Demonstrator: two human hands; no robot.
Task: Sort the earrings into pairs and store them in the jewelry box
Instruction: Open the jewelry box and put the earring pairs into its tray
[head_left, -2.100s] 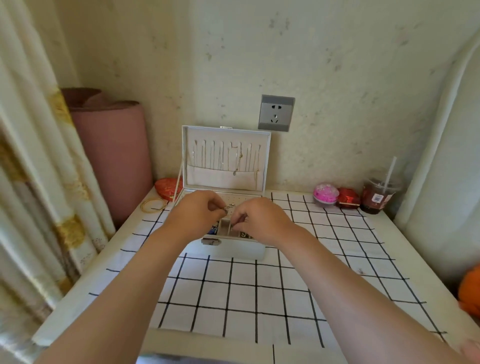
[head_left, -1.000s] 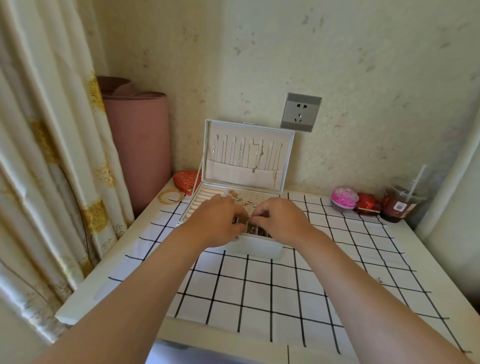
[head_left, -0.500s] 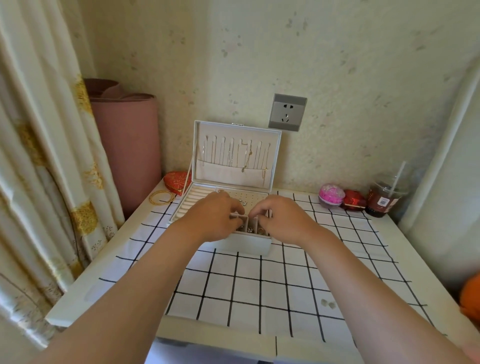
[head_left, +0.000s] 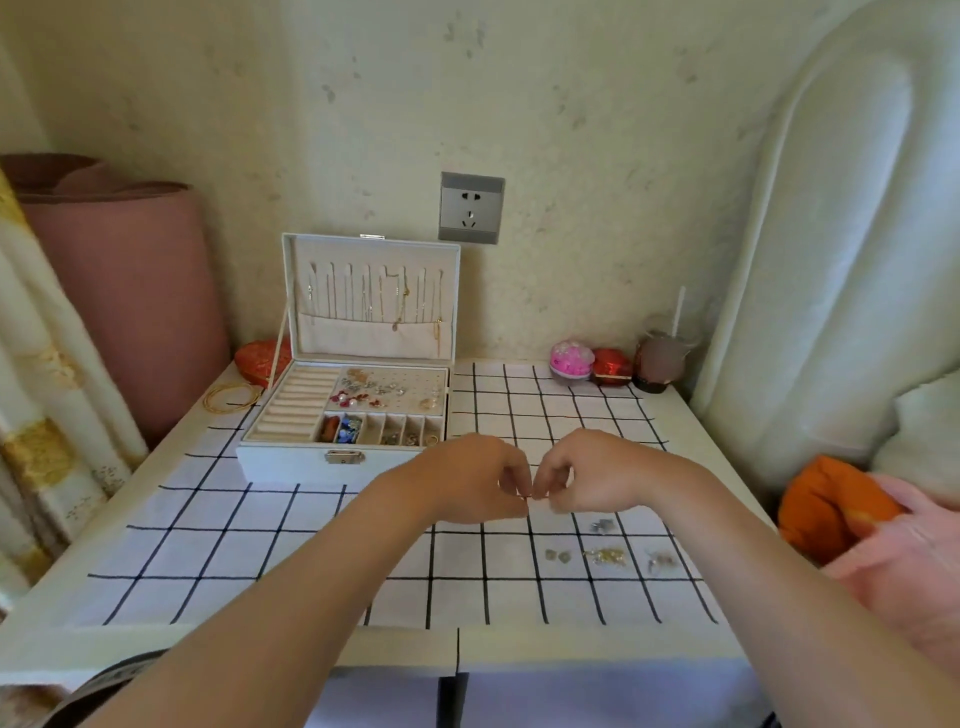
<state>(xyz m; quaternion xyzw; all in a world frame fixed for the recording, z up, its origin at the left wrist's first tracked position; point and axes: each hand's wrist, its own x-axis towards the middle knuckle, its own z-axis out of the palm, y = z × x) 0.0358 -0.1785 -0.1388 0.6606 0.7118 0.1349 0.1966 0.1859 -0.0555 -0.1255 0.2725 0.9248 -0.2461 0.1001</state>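
The white jewelry box stands open at the back left of the checked cloth, its lid upright with chains hanging inside. Earrings sit on its stud panel and in the small front compartments. My left hand and my right hand meet fingertip to fingertip just above the cloth, right of the box, pinching a tiny earring that is barely visible. Loose earrings lie on the cloth to the right: a silver one, a small pair, a gold cluster and a pale one.
Gold bangles and a red heart box lie left of the jewelry box. A pink ball, a red box and a drink cup line the back right. An orange cushion sits off the right edge.
Both hands have come away from the box's compartments, toward me and to the right, and now meet over the cloth. The box interior and loose earrings have come into sight.
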